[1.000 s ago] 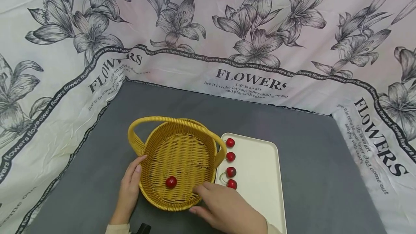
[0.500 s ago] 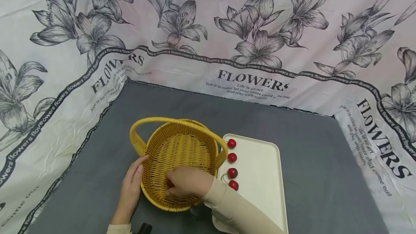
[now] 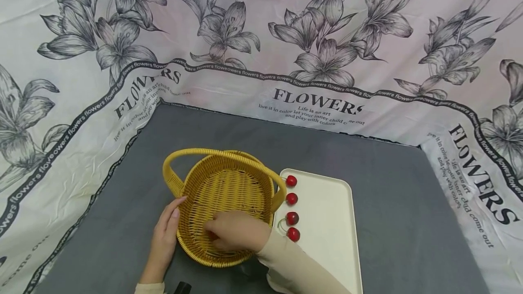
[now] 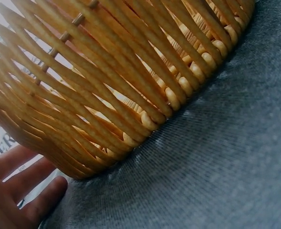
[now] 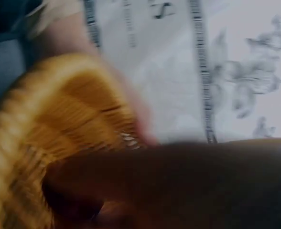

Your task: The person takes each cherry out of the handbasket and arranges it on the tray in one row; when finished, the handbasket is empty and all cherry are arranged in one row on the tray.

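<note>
A yellow woven basket (image 3: 229, 189) with a tall handle stands on the grey table. My left hand (image 3: 163, 235) rests along the basket's outer left side, fingers extended; the left wrist view shows those fingers (image 4: 28, 183) against the woven wall. My right hand (image 3: 239, 230) reaches over the right rim down into the basket. Its thumb and curled fingers pinch a red cherry (image 5: 73, 205), dark and blurred in the right wrist view. From the head, that cherry is almost wholly hidden behind the fingers.
Right of the basket lies a cream tray (image 3: 327, 221). Several stemmed red cherries (image 3: 292, 218) form a column along its left edge. The right sleeve (image 3: 302, 262) crosses over the tray's near left part. A flower-printed cloth (image 3: 229, 80) borders the table.
My right hand has moved left from the basket's near right rim into its inside, covering the cherry there and closing on it. The left hand stays at the basket's side.
</note>
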Demonstrator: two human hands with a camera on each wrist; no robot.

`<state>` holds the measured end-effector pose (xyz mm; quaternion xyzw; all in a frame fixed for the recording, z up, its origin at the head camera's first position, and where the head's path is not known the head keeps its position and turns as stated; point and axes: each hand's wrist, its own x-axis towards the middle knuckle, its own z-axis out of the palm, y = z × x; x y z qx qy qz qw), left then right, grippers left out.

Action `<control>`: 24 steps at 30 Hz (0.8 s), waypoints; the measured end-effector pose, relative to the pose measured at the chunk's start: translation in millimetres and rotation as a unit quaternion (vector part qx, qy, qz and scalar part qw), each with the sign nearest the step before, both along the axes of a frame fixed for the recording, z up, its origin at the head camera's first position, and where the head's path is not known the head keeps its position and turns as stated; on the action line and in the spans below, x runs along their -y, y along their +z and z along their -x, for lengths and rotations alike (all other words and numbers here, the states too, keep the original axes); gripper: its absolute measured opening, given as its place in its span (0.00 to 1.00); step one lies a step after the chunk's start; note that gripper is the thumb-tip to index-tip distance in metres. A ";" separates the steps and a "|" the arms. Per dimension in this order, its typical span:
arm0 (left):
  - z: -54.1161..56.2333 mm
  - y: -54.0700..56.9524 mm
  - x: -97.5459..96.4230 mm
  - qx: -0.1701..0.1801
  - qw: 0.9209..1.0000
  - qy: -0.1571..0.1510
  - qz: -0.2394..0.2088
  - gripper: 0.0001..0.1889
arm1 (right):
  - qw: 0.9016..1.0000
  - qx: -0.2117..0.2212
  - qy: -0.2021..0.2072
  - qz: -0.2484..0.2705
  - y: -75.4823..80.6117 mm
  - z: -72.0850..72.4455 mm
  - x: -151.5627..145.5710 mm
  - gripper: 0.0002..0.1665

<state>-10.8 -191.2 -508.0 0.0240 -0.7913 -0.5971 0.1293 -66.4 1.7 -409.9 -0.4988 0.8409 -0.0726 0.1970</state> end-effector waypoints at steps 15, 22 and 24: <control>-0.5 2.0 -1.8 0.001 1.000 0.008 -0.009 0.19 | 0.942 0.072 -0.092 0.314 36.4 -40.4 -124.1 0.10; -1.0 1.1 -2.2 0.005 1.000 0.008 -0.016 0.19 | 0.900 0.057 -0.239 0.359 8.6 -64.0 -172.8 0.15; -0.4 1.6 -1.4 0.001 1.000 0.007 -0.018 0.19 | 0.900 0.073 -0.264 0.338 1.5 -66.1 -181.3 0.15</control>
